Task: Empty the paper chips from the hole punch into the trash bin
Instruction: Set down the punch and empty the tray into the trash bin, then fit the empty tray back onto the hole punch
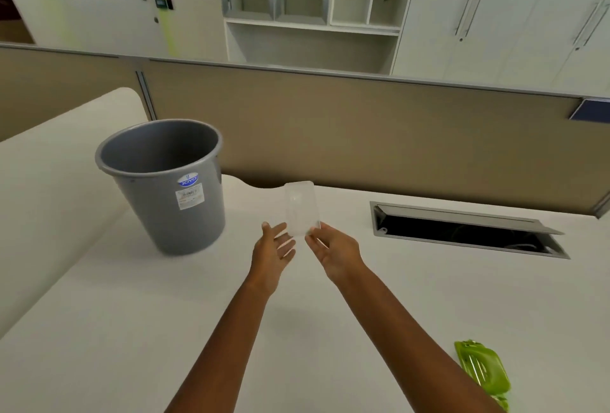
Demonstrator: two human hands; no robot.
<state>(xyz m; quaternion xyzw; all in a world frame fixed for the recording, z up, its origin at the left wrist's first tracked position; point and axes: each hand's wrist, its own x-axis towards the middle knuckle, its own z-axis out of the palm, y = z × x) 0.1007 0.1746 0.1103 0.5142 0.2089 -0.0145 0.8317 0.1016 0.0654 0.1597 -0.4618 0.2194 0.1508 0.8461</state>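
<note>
Two bare forearms, no sleeves visible. Left hand point(274, 247), right hand point(333, 249): no rings, watch, gloves.

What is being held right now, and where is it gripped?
The right hand pinches the clear chip tray at its near corner; the left hand is open beside it.

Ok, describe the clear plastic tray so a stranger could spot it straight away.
Start at the grey trash bin standing on the white desk, then look just right of it, in front of the tan partition. The clear plastic tray is held upright by the right hand, the open left hand beside it. It is the only see-through thing, unlike the green hole punch.
</note>
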